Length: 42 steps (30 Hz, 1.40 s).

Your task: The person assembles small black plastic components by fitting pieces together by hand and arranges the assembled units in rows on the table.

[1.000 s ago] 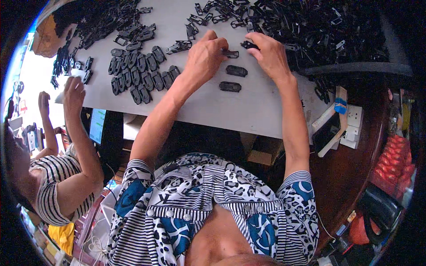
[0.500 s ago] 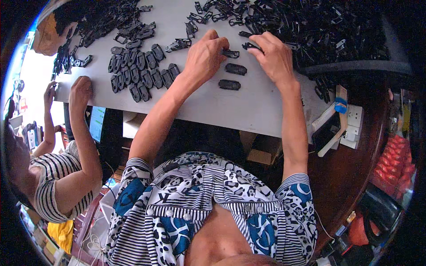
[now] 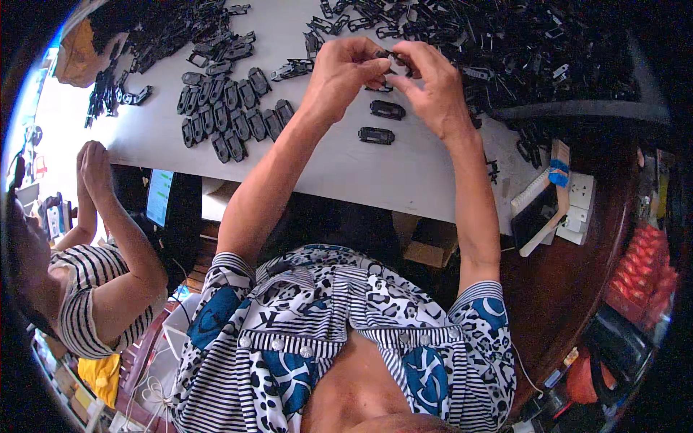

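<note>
Black part (image 3: 395,63) pinched btwn 2 hands (image 3: 345,78) (image 3: 435,85), fingertips (image 3: 375,67) close tog., forearms (image 3: 258,187) angled in over grey tbl (image 3: 339,173)

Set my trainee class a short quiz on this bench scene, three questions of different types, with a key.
1. True or false: the left hand and right hand are close together at a small black part.

2. The blue wrapping is:
a) left of both hands
b) right of both hands
c) between them

3. Fill in: the co-worker's sleeve has a ____ pattern.

Key: 1 true; 2 b; 3 striped.
</note>
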{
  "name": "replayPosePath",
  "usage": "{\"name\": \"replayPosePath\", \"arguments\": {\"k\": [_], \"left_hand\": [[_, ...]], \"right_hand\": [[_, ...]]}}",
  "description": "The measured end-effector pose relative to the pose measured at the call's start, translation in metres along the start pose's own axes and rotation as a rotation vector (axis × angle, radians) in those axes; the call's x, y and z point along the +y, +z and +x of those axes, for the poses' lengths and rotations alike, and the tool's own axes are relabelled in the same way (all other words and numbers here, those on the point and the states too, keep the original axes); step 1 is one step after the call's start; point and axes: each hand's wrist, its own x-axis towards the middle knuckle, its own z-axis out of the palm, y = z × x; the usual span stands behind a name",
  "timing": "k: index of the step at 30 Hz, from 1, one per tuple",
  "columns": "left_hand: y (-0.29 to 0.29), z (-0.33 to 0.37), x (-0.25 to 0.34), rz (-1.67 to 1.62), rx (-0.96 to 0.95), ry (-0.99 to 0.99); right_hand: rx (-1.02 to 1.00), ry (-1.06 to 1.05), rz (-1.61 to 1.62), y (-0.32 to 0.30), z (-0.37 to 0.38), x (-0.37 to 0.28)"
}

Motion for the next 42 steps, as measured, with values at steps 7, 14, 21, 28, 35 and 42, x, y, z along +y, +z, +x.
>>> {"name": "replayPosePath", "arguments": {"k": [7, 14, 21, 28, 35, 42], "left_hand": [[-0.007, -0.010, -0.015, 0.700, 0.129, 0.171], [-0.004, -0.011, -0.019, 1.006, 0.142, 0.257], [-0.003, -0.008, -0.019, 0.982, 0.103, 0.255], [-0.002, -0.013, -0.016, 0.962, 0.053, 0.283], [-0.046, -0.006, 0.009, 1.284, 0.285, 0.365], [-0.049, 0.020, 0.006, 1.649, 0.424, 0.199]], "right_hand": [[-0.081, 0.127, -0.017, 0.006, -0.010, 0.018], [-0.148, 0.009, -0.175, 0.006, -0.014, 0.017], [-0.192, -0.079, -0.229, 0.006, -0.012, 0.020], [-0.247, -0.103, -0.266, 0.003, -0.013, 0.020], [-0.284, -0.047, -0.199, -0.011, -0.016, 0.019], [-0.074, 0.001, -0.535, -0.001, 0.008, 0.031]]}}
